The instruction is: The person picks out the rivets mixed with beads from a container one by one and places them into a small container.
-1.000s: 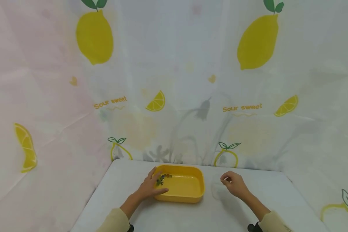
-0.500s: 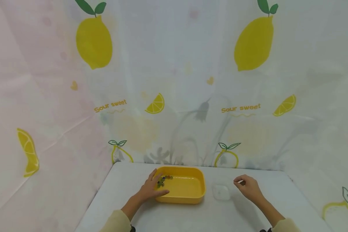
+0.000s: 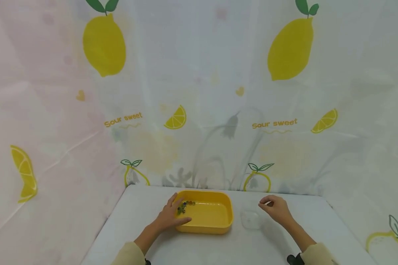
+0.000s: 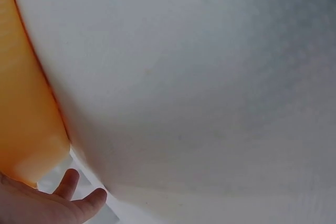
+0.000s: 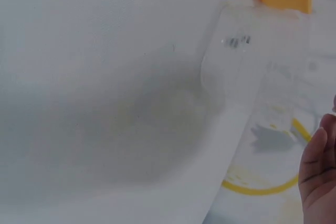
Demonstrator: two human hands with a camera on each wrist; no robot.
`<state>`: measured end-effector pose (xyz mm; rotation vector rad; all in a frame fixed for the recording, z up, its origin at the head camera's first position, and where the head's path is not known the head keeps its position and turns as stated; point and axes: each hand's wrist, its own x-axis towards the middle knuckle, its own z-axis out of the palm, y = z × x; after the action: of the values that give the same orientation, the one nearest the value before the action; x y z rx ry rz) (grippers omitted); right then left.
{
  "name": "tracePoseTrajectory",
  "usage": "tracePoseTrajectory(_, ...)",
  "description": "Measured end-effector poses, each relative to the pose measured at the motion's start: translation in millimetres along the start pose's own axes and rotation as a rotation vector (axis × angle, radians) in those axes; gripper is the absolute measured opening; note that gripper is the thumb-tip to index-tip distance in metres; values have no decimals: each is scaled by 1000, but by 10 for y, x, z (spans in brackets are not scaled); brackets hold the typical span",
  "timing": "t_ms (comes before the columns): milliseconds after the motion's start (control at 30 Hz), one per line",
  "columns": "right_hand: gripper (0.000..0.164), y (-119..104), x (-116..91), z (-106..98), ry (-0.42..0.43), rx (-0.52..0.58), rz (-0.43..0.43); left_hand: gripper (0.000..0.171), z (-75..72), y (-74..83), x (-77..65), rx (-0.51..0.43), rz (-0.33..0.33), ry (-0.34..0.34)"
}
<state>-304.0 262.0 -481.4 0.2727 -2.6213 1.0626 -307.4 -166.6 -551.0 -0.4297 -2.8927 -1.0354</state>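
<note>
Head view: tray against left grip

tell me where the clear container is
In the head view, the clear container stands on the white table, between the yellow tray on its left and the right hand.

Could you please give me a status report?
Left grip spread at left end of yellow tray. Right grip curled near clear container, any load unclear. Marbles at tray's left end. No obstruction visible.

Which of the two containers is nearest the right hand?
The clear box, just left of the right hand; the other, the opaque yellow tray, lies farther off, by the left hand.
</note>
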Motion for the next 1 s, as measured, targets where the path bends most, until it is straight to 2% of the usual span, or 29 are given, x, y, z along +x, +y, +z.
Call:
tracePoseTrajectory(333, 6, 65, 64, 130, -91, 28, 62, 93, -43, 39, -27, 10, -37, -36)
tracePoseTrajectory(667, 4, 146, 31, 193, -108, 10, 98, 91, -22, 84, -22, -35, -26, -33)
tracePoseTrajectory(1000, 5, 179, 65, 275, -112, -22, 73, 91, -14, 43, 5, -25, -15, -14)
